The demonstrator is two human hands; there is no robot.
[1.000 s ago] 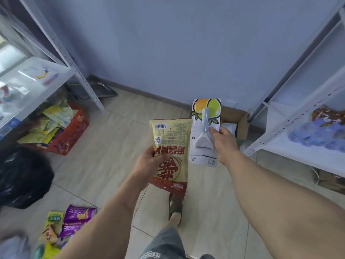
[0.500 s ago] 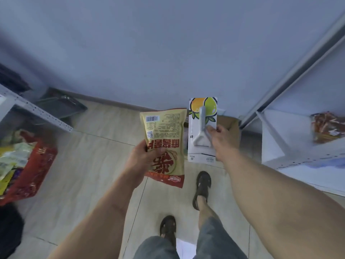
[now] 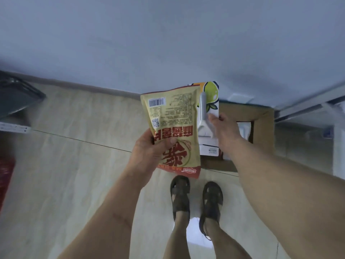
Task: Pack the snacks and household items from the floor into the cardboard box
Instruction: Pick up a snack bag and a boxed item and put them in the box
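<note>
Yellow snack pouch (image 3: 173,128) with red characters and a barcode, held upside down and upright in the left hand (image 3: 149,148), thumb pressed across its front, fingers curled behind. Carded fruit peeler (image 3: 207,116) pinched at its right edge by the right hand (image 3: 225,129), partly hidden behind the pouch. Both held above the open cardboard box (image 3: 261,131) standing on the tiled floor (image 3: 74,146) against the wall, beside a metal shelf (image 3: 308,107). Sandalled feet (image 3: 196,197) just short of the box.

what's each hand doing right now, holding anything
Left hand: holding the yellow snack bag.
Right hand: holding the peeler card above the cardboard box.
</note>
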